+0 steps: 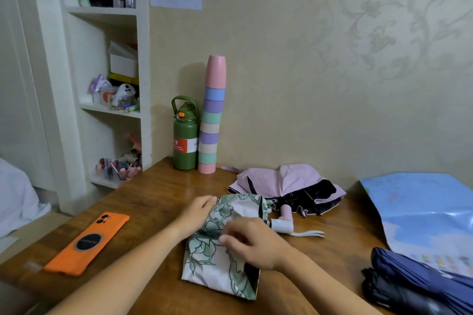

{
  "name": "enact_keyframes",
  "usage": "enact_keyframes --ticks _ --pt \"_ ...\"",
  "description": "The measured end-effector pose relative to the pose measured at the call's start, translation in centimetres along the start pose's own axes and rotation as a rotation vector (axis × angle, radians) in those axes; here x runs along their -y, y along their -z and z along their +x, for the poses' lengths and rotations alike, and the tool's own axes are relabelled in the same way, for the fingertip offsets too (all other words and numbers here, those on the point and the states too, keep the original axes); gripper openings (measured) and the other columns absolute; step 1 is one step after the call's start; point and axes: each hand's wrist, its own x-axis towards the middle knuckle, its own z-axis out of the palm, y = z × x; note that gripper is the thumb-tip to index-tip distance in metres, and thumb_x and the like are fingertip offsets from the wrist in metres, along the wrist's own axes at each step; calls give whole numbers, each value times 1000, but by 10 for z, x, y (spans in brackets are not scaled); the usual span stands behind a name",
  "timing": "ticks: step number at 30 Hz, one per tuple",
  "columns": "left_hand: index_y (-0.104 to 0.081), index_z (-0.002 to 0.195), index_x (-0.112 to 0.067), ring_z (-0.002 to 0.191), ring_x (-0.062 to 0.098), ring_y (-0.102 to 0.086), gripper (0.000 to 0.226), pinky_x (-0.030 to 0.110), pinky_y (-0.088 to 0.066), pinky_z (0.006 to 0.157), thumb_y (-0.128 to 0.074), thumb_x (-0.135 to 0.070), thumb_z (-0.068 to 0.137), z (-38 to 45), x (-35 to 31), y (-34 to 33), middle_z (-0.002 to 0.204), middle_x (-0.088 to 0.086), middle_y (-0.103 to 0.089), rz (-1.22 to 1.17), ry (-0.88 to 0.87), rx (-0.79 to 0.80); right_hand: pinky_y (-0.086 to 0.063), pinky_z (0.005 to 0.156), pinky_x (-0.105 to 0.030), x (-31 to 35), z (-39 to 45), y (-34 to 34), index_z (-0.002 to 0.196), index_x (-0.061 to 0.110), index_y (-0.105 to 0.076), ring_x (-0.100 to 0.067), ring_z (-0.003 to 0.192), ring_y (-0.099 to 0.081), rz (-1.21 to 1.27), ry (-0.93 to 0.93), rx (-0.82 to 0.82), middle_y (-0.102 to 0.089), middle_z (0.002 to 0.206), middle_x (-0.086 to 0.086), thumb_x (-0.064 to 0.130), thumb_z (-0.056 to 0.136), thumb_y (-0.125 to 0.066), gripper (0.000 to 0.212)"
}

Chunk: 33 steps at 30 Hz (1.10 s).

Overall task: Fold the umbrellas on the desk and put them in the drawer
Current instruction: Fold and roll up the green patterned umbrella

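Umbrellas are lying on the desk [158, 194]: a floral one [220, 261] at the centre, a pink one [286, 181] behind it, a navy one [419, 276] at right. The left hand [197, 215] is gripping the floral canopy's far edge; the right hand [252, 243] is pinching its folds. Shelves [112, 110] at left are holding boxes and bottles.

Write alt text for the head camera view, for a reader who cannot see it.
A person's left hand and right hand gather the canopy of a floral umbrella on a wooden desk. A pink umbrella lies unfolded behind it, a dark blue umbrella at the right edge. An orange phone lies left; a green bottle and stacked cups stand by the wall.
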Motion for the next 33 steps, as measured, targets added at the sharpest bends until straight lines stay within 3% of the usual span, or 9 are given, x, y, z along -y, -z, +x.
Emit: enact_keyframes --ticks 3,8,13,16,19,22,24,29,33 --pt "-51 75 -13 66 8 -44 42 34 -35 65 -41 -32 110 -9 -7 -4 69 -5 -50 121 -72 -104 -51 90 -40 -11 9 -9 115 28 -67 -14 103 -56 -200 -19 -113 -59 109 7 33 96 -49 26" --pt "-59 107 -20 99 10 -50 24 26 -40 86 -39 -32 109 -18 -9 -3 103 -7 -57 211 -200 -344 -46 102 -43 -21 18 -15 136 33 -59 -21 125 -52 -326 -168 -93 -59 133 5 46 89 -29 57" --pt "-46 89 -17 80 8 -39 9 15 -36 73 -53 -19 93 -35 -15 6 85 -6 -43 343 -446 -550 -36 111 -40 -34 27 -19 144 33 -51 -17 136 -47 -360 -246 -41 -51 147 9 49 97 -32 53" --pt "-48 81 -15 73 10 -47 18 15 -38 64 -58 -9 95 -45 -13 10 79 -6 -48 274 -311 -467 -28 114 -41 -39 31 -21 150 34 -43 -13 142 -39 -380 -277 -2 -42 155 12 41 107 -37 44" --pt "-57 79 -12 74 22 -61 31 24 -50 63 -42 -23 104 -48 -11 16 84 8 -64 204 172 -356 -21 118 -47 -38 35 -22 153 38 -37 -13 145 -35 -356 -339 34 -34 159 13 41 110 -28 44" --pt "-59 101 -3 67 31 -70 49 37 -61 55 -34 -44 108 -56 -19 19 95 17 -70 1 586 -157 -5 123 -58 -37 37 -22 158 40 -26 -11 154 -18 -327 -392 108 -22 166 12 46 110 -25 49" --pt "-56 112 -4 69 29 -72 46 32 -59 52 -43 -48 106 -60 -24 23 97 16 -72 -90 636 -70 5 122 -62 -36 35 -24 161 41 -15 -11 157 -4 -312 -420 149 -10 170 13 54 108 -23 55" --pt "-68 123 -13 101 21 -76 34 38 -61 92 -78 -22 91 -61 -23 39 108 3 -79 -151 631 360 12 121 -63 -34 31 -31 161 43 2 -14 157 11 -348 -452 193 8 170 16 63 104 -19 64" --pt "-69 125 -14 109 19 -74 39 37 -57 101 -81 -18 88 -62 -17 50 116 4 -77 -67 689 532 15 120 -64 -31 27 -35 160 43 10 -15 156 18 -382 -460 208 16 169 14 64 104 -15 65"
